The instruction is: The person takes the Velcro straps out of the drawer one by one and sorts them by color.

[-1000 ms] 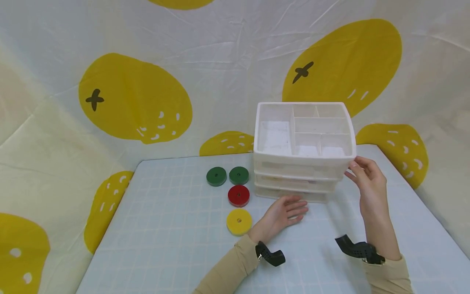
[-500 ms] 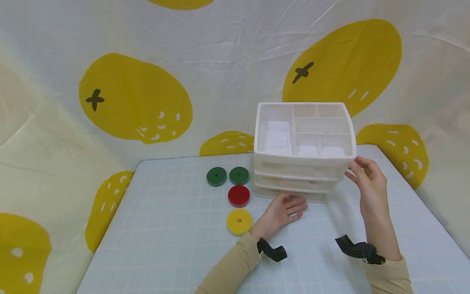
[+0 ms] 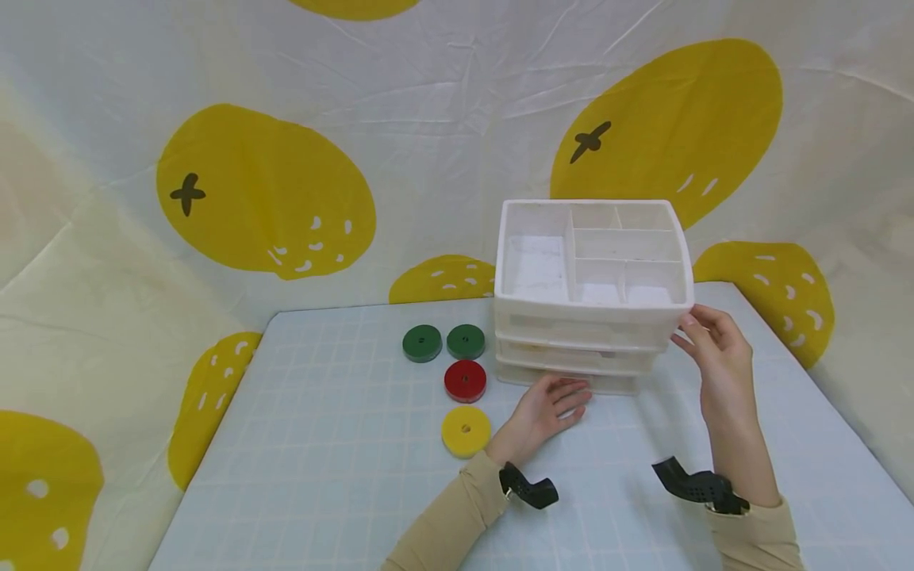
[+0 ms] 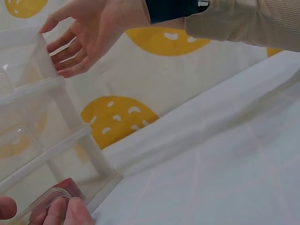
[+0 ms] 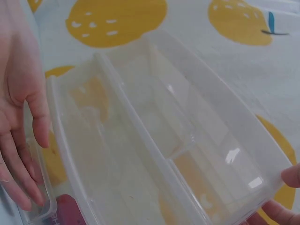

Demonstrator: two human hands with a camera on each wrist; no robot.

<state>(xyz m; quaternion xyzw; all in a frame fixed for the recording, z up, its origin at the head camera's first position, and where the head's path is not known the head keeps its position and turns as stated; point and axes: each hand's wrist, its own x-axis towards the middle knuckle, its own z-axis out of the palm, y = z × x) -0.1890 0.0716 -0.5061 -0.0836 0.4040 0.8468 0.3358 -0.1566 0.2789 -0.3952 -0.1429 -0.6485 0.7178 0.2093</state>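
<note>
A white plastic drawer unit (image 3: 593, 274) with a divided top tray stands at the back of the table. My left hand (image 3: 546, 416) is at the front of its bottom drawer (image 3: 614, 385), fingers fairly straight. In the left wrist view, the left fingertips (image 4: 65, 212) are at that drawer's clear handle, with a red object (image 4: 70, 186) behind it. My right hand (image 3: 721, 349) holds the unit's front right corner between thumb and fingers; the right wrist view shows the thumb (image 5: 291, 176) at the rim and fingers below it. The drawer's exact gap is hard to see.
Left of the unit lie two green discs (image 3: 422, 343), a red disc (image 3: 465, 381) and a yellow disc (image 3: 466, 431), each with a centre hole. Behind the table (image 3: 321, 460) hangs a white cloth (image 3: 443, 143) printed with yellow fruit.
My left hand has shifted slightly left and toward the unit at the bottom drawer. The right hand stays on the corner, and the discs have not moved.
</note>
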